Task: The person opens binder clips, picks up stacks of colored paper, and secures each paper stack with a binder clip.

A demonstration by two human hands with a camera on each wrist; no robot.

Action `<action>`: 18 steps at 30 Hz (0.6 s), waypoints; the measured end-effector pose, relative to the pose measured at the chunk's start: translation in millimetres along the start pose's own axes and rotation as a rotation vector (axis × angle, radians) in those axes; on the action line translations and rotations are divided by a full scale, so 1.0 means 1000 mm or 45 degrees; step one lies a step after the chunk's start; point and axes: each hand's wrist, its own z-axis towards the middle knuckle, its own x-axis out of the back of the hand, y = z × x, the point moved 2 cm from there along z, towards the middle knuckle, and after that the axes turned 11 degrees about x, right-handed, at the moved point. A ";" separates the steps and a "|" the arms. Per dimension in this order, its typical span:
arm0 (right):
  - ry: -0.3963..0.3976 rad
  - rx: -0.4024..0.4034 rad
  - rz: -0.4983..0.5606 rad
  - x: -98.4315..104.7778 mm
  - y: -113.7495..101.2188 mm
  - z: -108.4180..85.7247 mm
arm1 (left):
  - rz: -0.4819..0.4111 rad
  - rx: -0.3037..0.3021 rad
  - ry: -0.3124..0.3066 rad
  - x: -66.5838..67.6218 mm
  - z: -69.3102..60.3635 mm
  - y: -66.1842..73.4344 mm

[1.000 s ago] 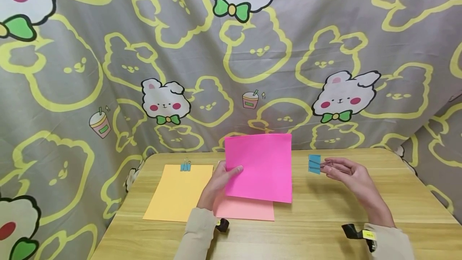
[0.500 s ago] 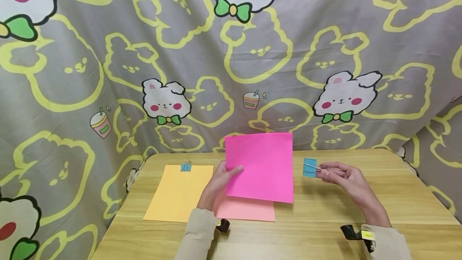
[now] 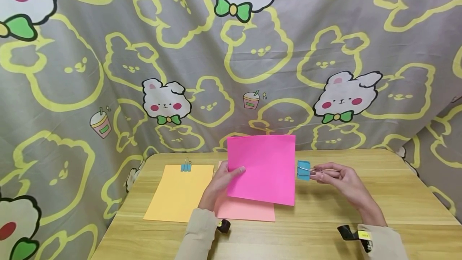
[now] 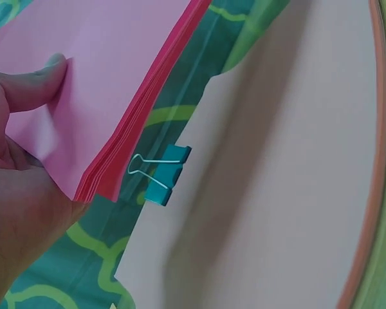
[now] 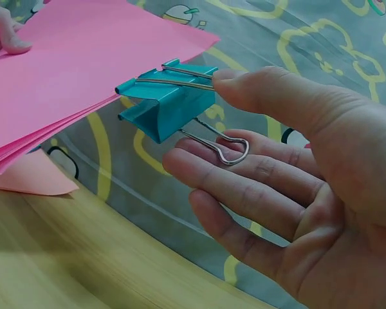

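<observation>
My left hand holds a stack of bright pink paper above the table, thumb on the front face and the other fingers hidden behind. The sheets' layered edges show in the left wrist view. Between thumb and fingers, my right hand pinches the wire handles of a blue binder clip. The clip's mouth is parted and faces the stack's right edge, with a narrow gap between them in the head view. In the right wrist view, the thumb presses the upper handle while fingers lie under the lower one.
Beneath the raised stack lies salmon-pink paper, with a blue binder clip on its edge. To its left is yellow-orange paper with another binder clip. A patterned curtain hangs behind the wooden table.
My right hand has moved left with the binder clip, bringing it close to the pink stack's right edge. The stack has shifted slightly right in my left hand.
</observation>
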 end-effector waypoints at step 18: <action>-0.039 0.014 0.026 -0.009 0.001 0.004 | 0.043 -0.028 -0.037 -0.008 0.000 0.001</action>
